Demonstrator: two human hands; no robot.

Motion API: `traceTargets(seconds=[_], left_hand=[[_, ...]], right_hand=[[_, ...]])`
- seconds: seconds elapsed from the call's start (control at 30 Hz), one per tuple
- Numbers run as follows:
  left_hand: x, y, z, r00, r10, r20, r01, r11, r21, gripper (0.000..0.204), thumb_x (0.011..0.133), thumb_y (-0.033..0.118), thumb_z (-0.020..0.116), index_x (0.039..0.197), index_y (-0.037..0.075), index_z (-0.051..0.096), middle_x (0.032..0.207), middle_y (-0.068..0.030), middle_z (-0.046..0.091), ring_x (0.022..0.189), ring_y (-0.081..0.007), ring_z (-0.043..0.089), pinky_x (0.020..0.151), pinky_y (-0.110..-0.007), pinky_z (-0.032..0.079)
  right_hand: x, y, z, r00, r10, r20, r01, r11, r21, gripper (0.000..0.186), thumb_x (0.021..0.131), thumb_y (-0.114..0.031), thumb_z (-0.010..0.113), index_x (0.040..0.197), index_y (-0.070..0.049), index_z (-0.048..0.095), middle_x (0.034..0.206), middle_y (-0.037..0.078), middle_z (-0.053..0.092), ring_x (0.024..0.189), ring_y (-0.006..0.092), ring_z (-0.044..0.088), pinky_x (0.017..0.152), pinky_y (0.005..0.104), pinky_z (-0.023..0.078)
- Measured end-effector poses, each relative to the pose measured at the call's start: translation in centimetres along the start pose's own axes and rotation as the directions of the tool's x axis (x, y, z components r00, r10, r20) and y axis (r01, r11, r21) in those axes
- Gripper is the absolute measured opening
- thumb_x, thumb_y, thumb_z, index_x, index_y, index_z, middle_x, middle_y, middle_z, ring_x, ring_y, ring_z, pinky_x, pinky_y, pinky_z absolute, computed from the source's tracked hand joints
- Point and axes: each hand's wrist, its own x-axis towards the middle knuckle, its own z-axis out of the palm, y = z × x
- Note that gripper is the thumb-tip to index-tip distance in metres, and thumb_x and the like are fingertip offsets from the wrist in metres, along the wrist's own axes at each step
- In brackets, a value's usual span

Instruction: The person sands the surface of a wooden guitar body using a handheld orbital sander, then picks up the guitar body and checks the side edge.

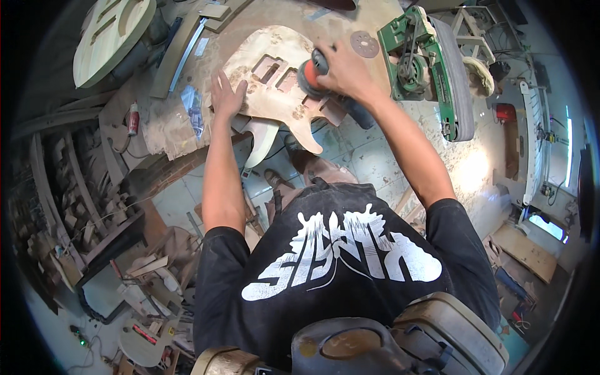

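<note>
A pale electric guitar body (pixel 265 53) with burl figure and routed pickup cavities lies on the dusty workbench (pixel 172 128), its horns reaching over the near edge. My left hand (pixel 226 95) rests on its left side with the fingers stretched out. My right hand (pixel 345 70) grips a palm sander (pixel 308 76) with an orange-red and dark housing. The sander sits on the right part of the body, beside the cavities, and its pad is mostly hidden. Below the body's left horn, another pale horn-shaped wooden piece (pixel 263 142) sticks out.
To the right stands a green belt sander (pixel 444 81) with a grey belt. A round perforated sanding disc (pixel 364 44) lies near it. Another guitar body (pixel 115 40) is at the far left, above wooden strips (pixel 178 56). A red spray can (pixel 133 119) and wood offcuts (pixel 112 206) are at left.
</note>
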Motion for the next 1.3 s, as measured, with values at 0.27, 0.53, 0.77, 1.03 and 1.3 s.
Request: traceTargets(seconds=[0.27,0.53,0.77,1.03,1.3], left_hand=[[0.4,-0.3,0.4,0.999,-0.033,0.009,0.033,0.999,-0.006,0.103,0.098,0.065,0.059,0.171,0.007,0.014,0.176,-0.0262,0.012,0.16,-0.049,0.016,0.131,-0.053,0.018],[0.1,0.6,0.4,0.997,-0.071,0.027,0.071,0.997,-0.006,0.102,0.097,0.065,0.059,0.172,0.014,0.014,0.178,-0.0207,0.011,0.161,-0.0488,0.016,0.13,-0.056,0.019],[0.4,0.1,0.4,0.996,-0.081,0.033,0.082,0.996,-0.026,0.098,0.098,0.064,0.057,0.173,0.018,0.013,0.179,-0.0162,0.009,0.162,-0.0472,0.014,0.13,-0.057,0.019],[1.1,-0.3,1.2,0.997,-0.073,0.028,0.074,0.996,-0.043,0.085,0.106,0.051,0.051,0.173,0.019,0.011,0.179,-0.0151,0.009,0.161,-0.0474,0.017,0.129,-0.061,0.019],[0.9,-1.9,1.7,1.0,-0.012,0.017,0.013,0.996,-0.086,0.08,0.108,0.045,0.049,0.172,0.017,0.01,0.178,-0.0178,0.01,0.161,-0.0455,0.019,0.127,-0.063,0.022]], right_hand=[[-7.5,-5.6,0.4,0.951,-0.267,0.153,0.269,0.963,0.009,0.068,0.076,-0.013,0.079,0.139,-0.02,0.054,0.12,0.021,0.056,0.096,0.0446,0.067,0.077,0.0552,0.062],[-13.4,-5.6,-0.4,0.927,-0.304,0.219,0.303,0.952,0.042,0.073,0.071,-0.006,0.079,0.137,-0.023,0.054,0.124,0.016,0.054,0.097,0.0408,0.066,0.074,0.0519,0.061],[-4.8,-6.0,0.7,0.972,-0.176,0.155,0.179,0.984,-0.004,0.071,0.076,-0.018,0.078,0.142,-0.02,0.053,0.117,0.02,0.056,0.102,0.0458,0.067,0.083,0.0553,0.058],[1.2,0.4,-0.4,0.986,0.164,-0.019,-0.164,0.985,-0.046,0.077,0.074,-0.035,0.078,0.144,-0.014,0.054,0.129,0.028,0.06,0.108,0.0494,0.068,0.093,0.0548,0.057],[-4.3,-3.4,0.6,0.986,-0.147,0.072,0.149,0.989,-0.013,0.073,0.075,-0.025,0.081,0.142,-0.017,0.054,0.121,0.025,0.058,0.102,0.0458,0.068,0.085,0.0542,0.058]])
